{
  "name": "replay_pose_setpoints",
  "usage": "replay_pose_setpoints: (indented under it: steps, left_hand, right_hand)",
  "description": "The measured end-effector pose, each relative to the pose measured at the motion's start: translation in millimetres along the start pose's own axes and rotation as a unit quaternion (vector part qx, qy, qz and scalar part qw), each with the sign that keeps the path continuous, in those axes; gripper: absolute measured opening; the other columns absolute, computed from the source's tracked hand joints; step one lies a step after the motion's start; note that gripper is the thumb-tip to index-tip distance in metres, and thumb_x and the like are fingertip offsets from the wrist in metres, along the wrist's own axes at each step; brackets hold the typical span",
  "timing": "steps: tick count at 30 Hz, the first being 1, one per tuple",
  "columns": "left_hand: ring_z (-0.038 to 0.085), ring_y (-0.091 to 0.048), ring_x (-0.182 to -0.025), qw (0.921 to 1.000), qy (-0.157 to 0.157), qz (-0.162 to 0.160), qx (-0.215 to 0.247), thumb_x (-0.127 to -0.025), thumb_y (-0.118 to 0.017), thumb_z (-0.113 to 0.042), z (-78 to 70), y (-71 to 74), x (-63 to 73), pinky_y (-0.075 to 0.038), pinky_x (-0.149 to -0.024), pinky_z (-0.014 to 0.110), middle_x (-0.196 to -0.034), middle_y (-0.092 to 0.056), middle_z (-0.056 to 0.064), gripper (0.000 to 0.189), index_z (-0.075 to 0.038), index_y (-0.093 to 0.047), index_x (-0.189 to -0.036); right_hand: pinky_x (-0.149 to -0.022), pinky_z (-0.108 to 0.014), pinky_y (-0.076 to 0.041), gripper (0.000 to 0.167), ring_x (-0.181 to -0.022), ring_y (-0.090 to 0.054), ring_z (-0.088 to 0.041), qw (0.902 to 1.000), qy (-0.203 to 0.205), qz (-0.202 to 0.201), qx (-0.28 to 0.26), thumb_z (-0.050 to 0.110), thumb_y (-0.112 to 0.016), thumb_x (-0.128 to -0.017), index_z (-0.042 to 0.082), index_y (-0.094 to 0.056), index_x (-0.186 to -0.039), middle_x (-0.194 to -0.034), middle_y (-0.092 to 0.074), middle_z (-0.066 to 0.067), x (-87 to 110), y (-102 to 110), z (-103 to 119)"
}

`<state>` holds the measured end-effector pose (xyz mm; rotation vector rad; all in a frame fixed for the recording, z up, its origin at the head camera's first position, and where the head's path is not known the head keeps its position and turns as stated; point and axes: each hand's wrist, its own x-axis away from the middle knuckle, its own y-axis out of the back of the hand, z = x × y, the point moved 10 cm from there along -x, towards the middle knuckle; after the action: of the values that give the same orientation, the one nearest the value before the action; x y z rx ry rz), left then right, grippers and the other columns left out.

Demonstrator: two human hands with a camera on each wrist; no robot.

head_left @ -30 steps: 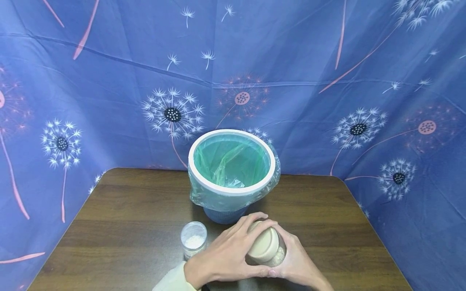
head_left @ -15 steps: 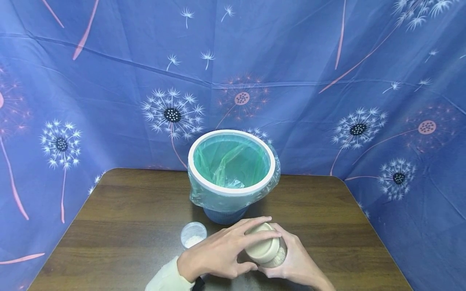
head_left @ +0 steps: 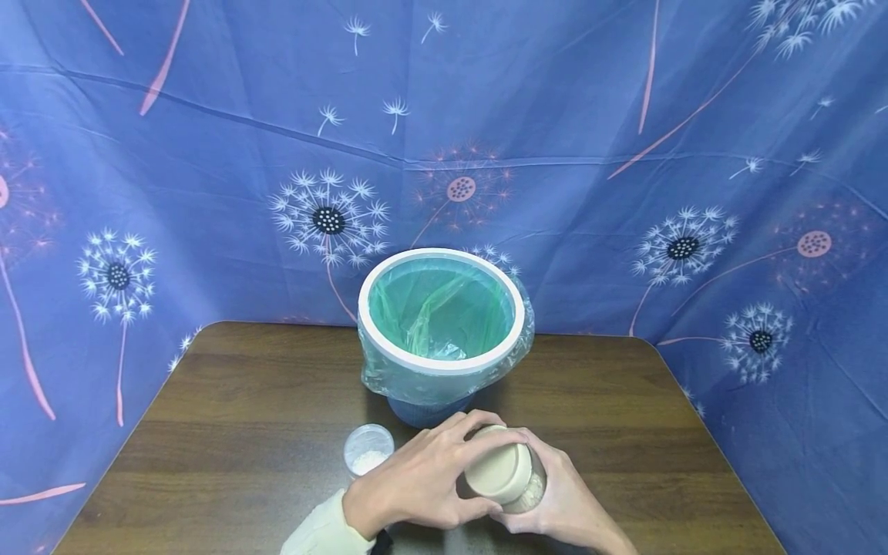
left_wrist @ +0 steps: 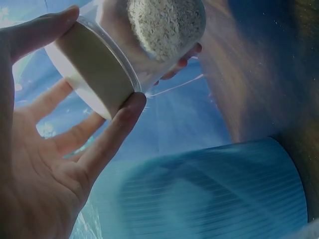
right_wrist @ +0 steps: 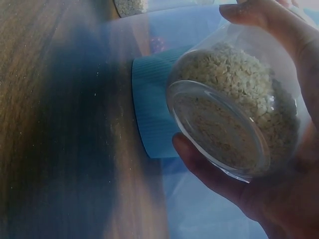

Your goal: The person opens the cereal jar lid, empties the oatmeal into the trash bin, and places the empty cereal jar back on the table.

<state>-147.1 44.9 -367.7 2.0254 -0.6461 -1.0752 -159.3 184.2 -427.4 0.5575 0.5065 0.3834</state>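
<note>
My left hand lies over the beige lid of a clear jar, with thumb and fingers around the lid's rim in the left wrist view. The jar is partly filled with pale flakes and is held up, tilted, its lid towards the left hand. My right hand grips the jar's body from the right, with its base visible in the right wrist view. The lid sits on the jar. To the left, partly hidden by my left hand, stands a second clear jar with whitish contents and no lid visible.
Just beyond my hands stands a blue ribbed bin with a white rim and a green plastic liner. The brown wooden table ends at a blue dandelion-print cloth behind and at both sides.
My left fingers straightened and loosened around the lid half a second ago, and now curl around its rim again. The right hand has stayed almost still with the jar.
</note>
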Motion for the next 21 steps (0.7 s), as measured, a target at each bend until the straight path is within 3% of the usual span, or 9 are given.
replay_pose_setpoints:
  steps: [5, 12, 21]
  left_hand:
    - [0.011, -0.059, -0.114, 0.9991, 0.039, -0.009, -0.011, -0.082, -0.086, -0.055, 5.7, -2.5, -1.2, -0.052, -0.081, 0.02, -0.138, -0.054, -0.006, 0.084, -0.036, -0.049, -0.156]
    - [0.008, -0.059, -0.107, 0.997, 0.068, -0.029, -0.023, -0.082, -0.082, -0.065, 10.0, -3.5, -1.5, -0.052, -0.078, 0.019, -0.128, -0.055, -0.006, 0.08, -0.035, -0.054, -0.15]
    - [0.004, -0.055, -0.091, 0.992, 0.12, -0.031, -0.024, -0.082, -0.077, -0.072, 14.6, -7.5, -1.1, -0.048, -0.071, 0.016, -0.114, -0.052, -0.01, 0.073, -0.028, -0.059, -0.137]
  right_hand:
    - [-0.081, -0.031, -0.057, 0.093, -0.097, -0.068, -0.011, 0.9999, -0.013, 0.001, 0.0, 0.015, -0.1, -0.062, 0.026, -0.058, -0.144, -0.118, -0.07, 0.008, -0.2, -0.2, -2.4]
    - [-0.084, -0.031, -0.056, 0.093, -0.099, -0.067, -0.012, 0.9999, -0.004, 0.009, -0.011, 0.014, -0.1, -0.061, 0.025, -0.058, -0.144, -0.119, -0.07, 0.007, -2.5, -2.7, 1.5]
    - [-0.086, -0.031, -0.055, 0.094, -0.1, -0.068, -0.013, 0.9998, -0.004, 0.011, -0.013, 0.01, -0.098, -0.06, 0.026, -0.058, -0.144, -0.121, -0.07, 0.009, -2.4, -4.8, 2.0]
